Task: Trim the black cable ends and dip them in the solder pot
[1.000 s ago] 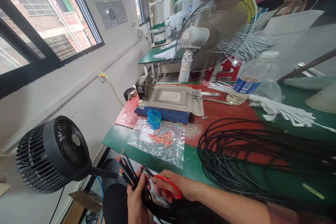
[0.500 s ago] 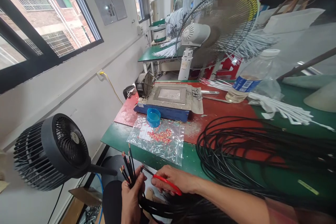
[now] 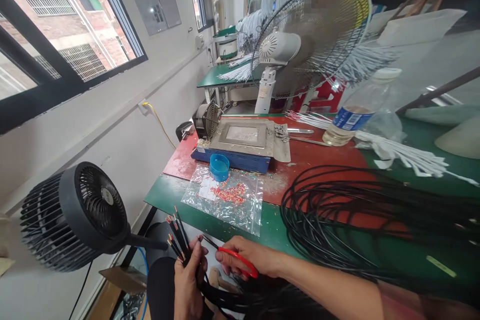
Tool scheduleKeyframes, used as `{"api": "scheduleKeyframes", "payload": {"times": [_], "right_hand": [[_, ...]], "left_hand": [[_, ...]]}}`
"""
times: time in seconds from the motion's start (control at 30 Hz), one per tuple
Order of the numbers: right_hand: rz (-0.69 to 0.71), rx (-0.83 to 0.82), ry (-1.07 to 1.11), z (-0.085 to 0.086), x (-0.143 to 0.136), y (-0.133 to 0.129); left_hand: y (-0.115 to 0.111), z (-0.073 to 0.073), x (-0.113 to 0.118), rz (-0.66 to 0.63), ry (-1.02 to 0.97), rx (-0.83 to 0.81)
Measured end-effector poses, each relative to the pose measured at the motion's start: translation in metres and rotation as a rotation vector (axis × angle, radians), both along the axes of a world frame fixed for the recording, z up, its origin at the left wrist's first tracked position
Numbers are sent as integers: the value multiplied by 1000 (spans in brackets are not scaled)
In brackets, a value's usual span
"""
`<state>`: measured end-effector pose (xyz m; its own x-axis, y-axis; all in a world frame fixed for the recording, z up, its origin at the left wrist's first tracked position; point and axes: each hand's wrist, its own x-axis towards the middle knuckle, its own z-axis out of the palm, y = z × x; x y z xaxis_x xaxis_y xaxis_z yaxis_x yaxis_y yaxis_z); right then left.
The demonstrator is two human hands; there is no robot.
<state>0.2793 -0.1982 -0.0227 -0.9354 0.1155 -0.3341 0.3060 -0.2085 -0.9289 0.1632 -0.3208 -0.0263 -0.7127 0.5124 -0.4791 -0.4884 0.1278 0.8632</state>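
Black, round-sheathed cables with reddish and pale wire tips stand bunched in the left hand, in front of the near edge of a green-topped table. The left hand is closed round the bunch below the tips, its thumb and fingertips pinching one cable end beside the rest. The right hand is curled round the handles of a pair of red-handled scissors, whose dark blades point left toward the pinched end; whether they meet on it cannot be told at this size. From the left hand the cables trail down and to the right.

On the table, a clear plastic bag lies flat, with small red and yellowish clippings scattered over it. At the bag's far edge stands a short, open blue plastic container, just in front of a blue-based device with a grey metal top. Loose loops of thin black cable spread over the right side of the table. Behind them, a clear bottle with a blue label stands beside a bundle of white wires.
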Motion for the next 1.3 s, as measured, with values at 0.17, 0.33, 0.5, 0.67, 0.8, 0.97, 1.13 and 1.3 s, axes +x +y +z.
{"api": "scheduleKeyframes", "payload": {"times": [0.17,0.33,0.5,0.67,0.8,0.97,1.13,1.3], "right_hand": [[16,-66,12,-5,0,-1],[10,-92,19,-2,0,-1],[4,-114,24,1,1,0],[5,-133,19,0,1,0],[12,-123,21,1,1,0],[-14,-126,-22,4,1,0],[2,-132,-61,4,1,-2],[1,102,-44,6,2,-1]], "left_hand": [[1,1,2,-22,21,4],[2,5,5,-15,-29,6],[2,2,4,-54,4,27],[3,2,4,-57,8,23],[1,0,3,-48,23,10],[0,-9,1,-63,69,8],[1,-10,2,-15,70,1],[0,-8,2,5,72,-51]]}}
